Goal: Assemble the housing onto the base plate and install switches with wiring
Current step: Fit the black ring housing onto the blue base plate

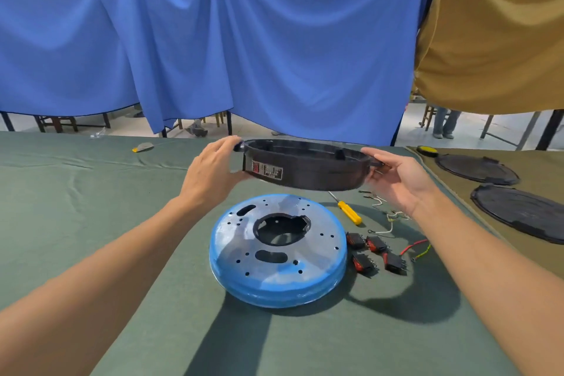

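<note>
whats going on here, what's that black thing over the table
A person holds the black housing in the air with both hands, left hand at one end and right hand at the other, just above the round base plate lying on the table. It is not yet set down. Four switches, loose wires and a yellow screwdriver lie beside the plate.

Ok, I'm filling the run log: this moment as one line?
left hand, right hand: grip housing | housing: held clear of base plate, not seated | switches, screwdriver: beside plate, untouched
</note>
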A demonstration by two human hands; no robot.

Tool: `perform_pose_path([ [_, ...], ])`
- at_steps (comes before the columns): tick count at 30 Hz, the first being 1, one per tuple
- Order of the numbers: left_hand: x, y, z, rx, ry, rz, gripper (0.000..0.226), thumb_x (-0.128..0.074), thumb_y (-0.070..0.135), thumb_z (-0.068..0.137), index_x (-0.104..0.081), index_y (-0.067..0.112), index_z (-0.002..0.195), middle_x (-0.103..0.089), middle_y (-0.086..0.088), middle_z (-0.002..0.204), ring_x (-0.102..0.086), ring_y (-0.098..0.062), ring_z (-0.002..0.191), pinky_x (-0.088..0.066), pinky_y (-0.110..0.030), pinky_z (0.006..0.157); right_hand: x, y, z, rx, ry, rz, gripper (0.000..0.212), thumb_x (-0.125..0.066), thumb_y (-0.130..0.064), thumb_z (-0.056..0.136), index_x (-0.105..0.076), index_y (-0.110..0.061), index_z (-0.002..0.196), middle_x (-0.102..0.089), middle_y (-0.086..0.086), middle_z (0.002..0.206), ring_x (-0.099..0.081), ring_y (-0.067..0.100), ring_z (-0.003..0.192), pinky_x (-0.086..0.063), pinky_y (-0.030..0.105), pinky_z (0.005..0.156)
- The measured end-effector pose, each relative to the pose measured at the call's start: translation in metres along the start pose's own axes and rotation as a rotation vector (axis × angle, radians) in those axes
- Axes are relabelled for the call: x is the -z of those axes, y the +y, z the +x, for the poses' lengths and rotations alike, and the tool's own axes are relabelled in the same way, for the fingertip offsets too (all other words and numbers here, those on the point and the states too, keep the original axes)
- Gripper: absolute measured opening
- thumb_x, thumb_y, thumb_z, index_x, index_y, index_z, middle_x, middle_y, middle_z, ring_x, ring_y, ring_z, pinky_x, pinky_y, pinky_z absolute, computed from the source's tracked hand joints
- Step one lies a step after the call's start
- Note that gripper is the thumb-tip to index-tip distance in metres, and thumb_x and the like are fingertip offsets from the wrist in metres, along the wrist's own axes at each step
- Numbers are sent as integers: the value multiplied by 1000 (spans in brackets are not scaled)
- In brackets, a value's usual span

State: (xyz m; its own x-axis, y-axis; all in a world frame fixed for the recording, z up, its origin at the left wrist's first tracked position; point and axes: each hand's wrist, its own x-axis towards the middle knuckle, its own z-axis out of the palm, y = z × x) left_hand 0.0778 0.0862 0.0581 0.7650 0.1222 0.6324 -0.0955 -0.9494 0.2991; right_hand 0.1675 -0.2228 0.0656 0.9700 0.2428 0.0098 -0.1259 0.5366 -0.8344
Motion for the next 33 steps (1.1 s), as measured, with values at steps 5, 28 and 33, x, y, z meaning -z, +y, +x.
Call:
perform_pose_path([
  [5,13,8,2,64,49,-214,63,-82,42,70,-59,13,121,-66,-2,114,-59,-22,110,-36,-24,84,-6,-11,-11,74,69,-160,20,-54,-13,94,-65,-10,77,-45,5,60,-45,16,55,-43,26,55],
  [28,42,22,-5,665,-90,-606,69,-65,68,75,-68,0,85,-68,-5,61,-68,-21,53,-61,-39,54,-18,-6,-32,253,201,-1009,35,-57,-33,95,-57,-7,74,-38,10,60,-32,22,54,-31,36,67],
  [33,33,11,-18,761,-216,-537,62,-60,66,81,-60,4,89,-70,-6,60,-66,-18,47,-51,-26,43,-20,8,-40,-29,141,-904,21,-55,-21,98,-60,0,101,-66,19,91,-65,30,68,-58,47,81],
])
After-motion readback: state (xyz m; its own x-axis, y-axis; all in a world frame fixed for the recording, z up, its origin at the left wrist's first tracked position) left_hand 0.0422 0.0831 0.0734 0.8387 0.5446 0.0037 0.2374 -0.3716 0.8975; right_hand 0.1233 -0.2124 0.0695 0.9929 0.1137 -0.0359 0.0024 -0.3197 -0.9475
